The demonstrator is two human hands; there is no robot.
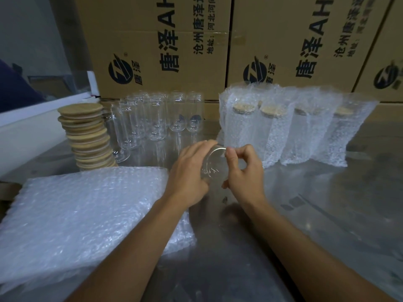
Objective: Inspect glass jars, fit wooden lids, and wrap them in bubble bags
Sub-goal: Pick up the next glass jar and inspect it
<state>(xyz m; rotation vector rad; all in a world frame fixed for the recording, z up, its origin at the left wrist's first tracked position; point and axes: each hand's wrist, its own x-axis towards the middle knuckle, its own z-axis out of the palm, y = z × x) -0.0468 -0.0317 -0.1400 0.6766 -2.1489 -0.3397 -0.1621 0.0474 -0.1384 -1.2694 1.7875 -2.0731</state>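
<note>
Inspection step. Left hand (189, 171) fingers curled round jar (212, 163), right hand (242, 168) pinching rim. Next, likely: reach lid stack (87, 136), seat one.

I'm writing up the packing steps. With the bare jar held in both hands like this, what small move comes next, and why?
Probably the left hand should let go and reach to the stack of wooden lids on its side. The glass jar held by both hands shows an open mouth with no lid, and the right hand already pinches its rim.
</note>
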